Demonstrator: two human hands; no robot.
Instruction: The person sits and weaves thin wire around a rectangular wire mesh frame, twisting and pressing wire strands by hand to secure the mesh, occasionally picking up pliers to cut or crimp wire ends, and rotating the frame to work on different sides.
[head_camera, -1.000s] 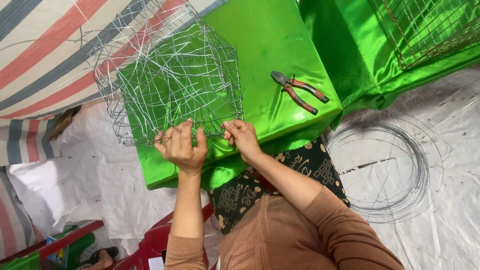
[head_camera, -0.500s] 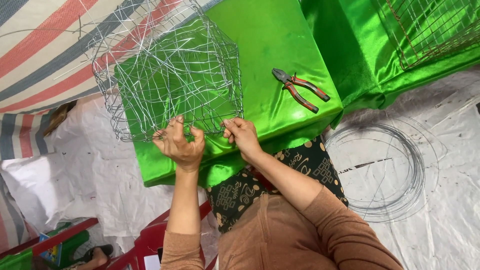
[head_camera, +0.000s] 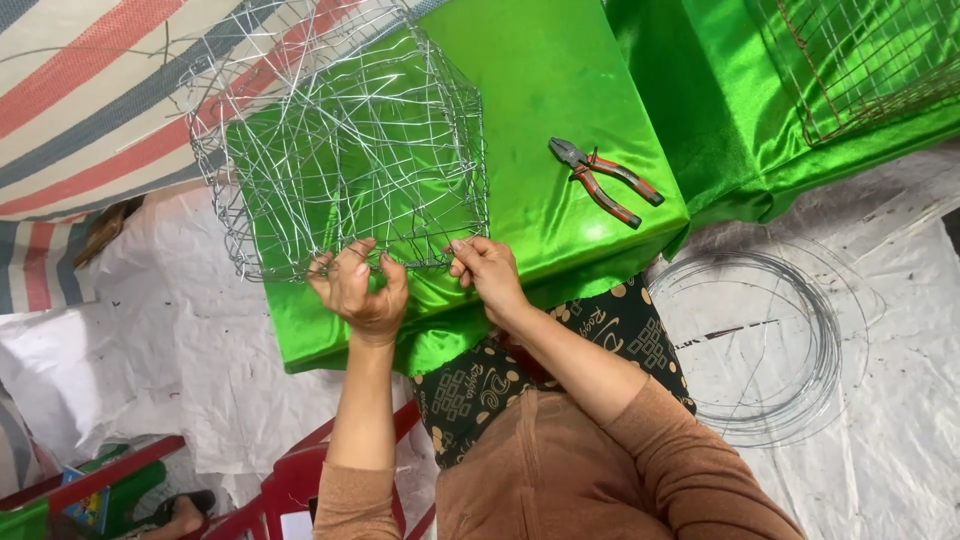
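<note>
A round cage of thin silver wire (head_camera: 340, 150) stands on a block wrapped in shiny green cloth (head_camera: 560, 80). My left hand (head_camera: 358, 290) grips the cage's near bottom rim, fingers curled around the wire. My right hand (head_camera: 485, 270) pinches the same rim a little to the right, at the cage's near corner. Both forearms reach up from the bottom of the view.
Red-handled pliers (head_camera: 605, 182) lie on the green block to the right of the cage. A coil of loose wire (head_camera: 765, 345) rests on the white sheet at right. Another wire frame (head_camera: 860, 60) sits on green cloth at top right. A red chair (head_camera: 290, 490) shows below.
The cage has shifted slightly and my left hand's fingers have re-gripped its rim. My right hand stays on the near corner.
</note>
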